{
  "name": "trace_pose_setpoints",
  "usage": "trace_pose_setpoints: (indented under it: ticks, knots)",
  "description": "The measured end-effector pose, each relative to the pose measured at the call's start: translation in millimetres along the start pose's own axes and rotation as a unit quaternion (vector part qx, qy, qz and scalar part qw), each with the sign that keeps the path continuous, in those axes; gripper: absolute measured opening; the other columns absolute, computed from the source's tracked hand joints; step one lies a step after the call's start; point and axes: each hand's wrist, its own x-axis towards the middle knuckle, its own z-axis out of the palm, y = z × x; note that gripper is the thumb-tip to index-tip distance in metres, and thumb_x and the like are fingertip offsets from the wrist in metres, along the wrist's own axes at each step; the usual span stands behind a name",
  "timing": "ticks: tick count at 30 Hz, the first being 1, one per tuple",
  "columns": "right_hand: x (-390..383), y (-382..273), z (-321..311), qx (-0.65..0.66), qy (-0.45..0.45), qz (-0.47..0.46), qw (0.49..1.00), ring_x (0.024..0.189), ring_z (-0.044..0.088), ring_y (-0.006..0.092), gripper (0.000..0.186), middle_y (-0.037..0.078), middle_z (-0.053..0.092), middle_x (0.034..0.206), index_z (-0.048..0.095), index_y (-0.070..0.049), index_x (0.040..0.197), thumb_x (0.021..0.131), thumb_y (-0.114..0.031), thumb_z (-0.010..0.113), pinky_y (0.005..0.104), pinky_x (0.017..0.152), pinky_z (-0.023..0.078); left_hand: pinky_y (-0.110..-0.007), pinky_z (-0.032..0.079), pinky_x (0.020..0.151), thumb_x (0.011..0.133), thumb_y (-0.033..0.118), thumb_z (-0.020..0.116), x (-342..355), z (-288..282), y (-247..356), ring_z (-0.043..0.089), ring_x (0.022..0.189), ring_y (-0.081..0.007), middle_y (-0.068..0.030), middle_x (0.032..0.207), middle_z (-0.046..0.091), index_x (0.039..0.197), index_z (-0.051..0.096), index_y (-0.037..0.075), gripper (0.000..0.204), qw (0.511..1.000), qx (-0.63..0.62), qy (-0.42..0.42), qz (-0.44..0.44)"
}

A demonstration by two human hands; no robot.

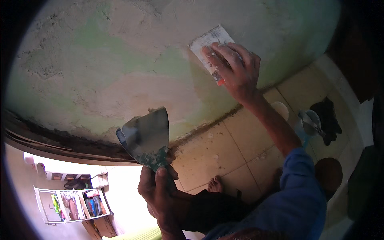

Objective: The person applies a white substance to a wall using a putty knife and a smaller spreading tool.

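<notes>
My left hand (159,190) is closed around the handle of a wide putty knife (149,132). Its broad grey blade points up and away, with some putty along its far edge. Farther off and to the right, my right hand (240,74) grips a flat, rectangular putty spreader (202,46) smeared white, fingers spread over its back. That spreader lies flat against the wall (160,64), which has patchy green paint and grey-white putty. A small orange-red bit shows at the spreader's near corner. My right palm and thumb are mostly hidden.
Tan floor tiles (240,140) with putty crumbs run along the wall's foot. On the right are a container (310,122), a dark cloth (328,120) and a pale round thing (280,110). A white shelf rack (38,204) with clothes stands at lower left. My bare foot (215,185) shows below.
</notes>
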Motion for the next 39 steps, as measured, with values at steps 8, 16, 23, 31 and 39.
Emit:
trace_pose_setpoints:
  ticks: [8, 16, 23, 31, 39]
  knots:
    - [-21.1, 26.4, 16.3, -0.075, 0.006, -0.073, 0.994, 0.117, 0.049, 0.0138, 0.055, -0.014, 0.054, 0.132, 0.06, -0.034, 0.131, 0.077, -0.032, 0.071, 0.035, 0.084, 0.037, -0.02, 0.034, 0.047, 0.091, 0.017, 0.058, 1.3, 3.7, -5.0, 0.054, 0.06, -0.009, -0.0117, 0.086, 0.065, 0.107, 0.061, -0.007, 0.028, 1.0, -0.008, 0.012, -0.005]
    - [-44.3, 79.6, 19.9, -0.057, -0.008, -0.133, 0.989, 0.117, 0.051, 0.0135, 0.052, -0.017, 0.053, 0.134, 0.065, -0.037, 0.124, 0.076, -0.023, 0.075, 0.0327, 0.087, 0.037, -0.02, 0.033, 0.039, 0.094, 0.022, 0.059, 2.9, 3.4, -5.6, 0.053, 0.051, -0.0085, -0.0145, 0.083, 0.065, 0.104, 0.061, -0.007, 0.03, 0.999, 0.019, -0.01, -0.034]
    - [-59.9, 120.7, 22.6, -0.074, -0.037, -0.157, 0.984, 0.125, 0.047, 0.013, 0.067, -0.017, 0.047, 0.143, 0.058, -0.039, 0.133, 0.069, -0.029, 0.076, 0.0365, 0.091, 0.039, -0.02, 0.032, 0.038, 0.094, 0.023, 0.059, 6.3, 7.1, -3.7, 0.051, 0.047, -0.008, -0.0121, 0.072, 0.063, 0.104, 0.06, -0.007, 0.032, 0.998, 0.039, -0.037, -0.026]
    - [-73.1, 149.2, 19.0, -0.013, -0.057, -0.125, 0.99, 0.124, 0.05, 0.0179, 0.069, -0.013, 0.049, 0.142, 0.062, -0.032, 0.131, 0.064, -0.021, 0.078, 0.0384, 0.097, 0.041, -0.02, 0.029, 0.037, 0.094, 0.024, 0.059, 5.0, 10.1, -3.4, 0.044, 0.041, -0.0064, -0.0118, 0.068, 0.062, 0.103, 0.061, -0.007, 0.033, 0.999, 0.034, -0.025, 0.009]
    - [-113.4, 152.9, 12.0, -0.039, -0.082, 0.097, 0.991, 0.12, 0.052, 0.0287, 0.054, 0.005, 0.053, 0.136, 0.061, -0.013, 0.131, 0.078, 0.001, 0.065, 0.042, 0.097, 0.043, -0.02, 0.028, 0.037, 0.094, 0.024, 0.059, 3.9, 9.7, -6.5, 0.041, 0.04, -0.0063, -0.0118, 0.067, 0.061, 0.103, 0.061, -0.007, 0.033, 0.999, 0.01, -0.036, 0.034]
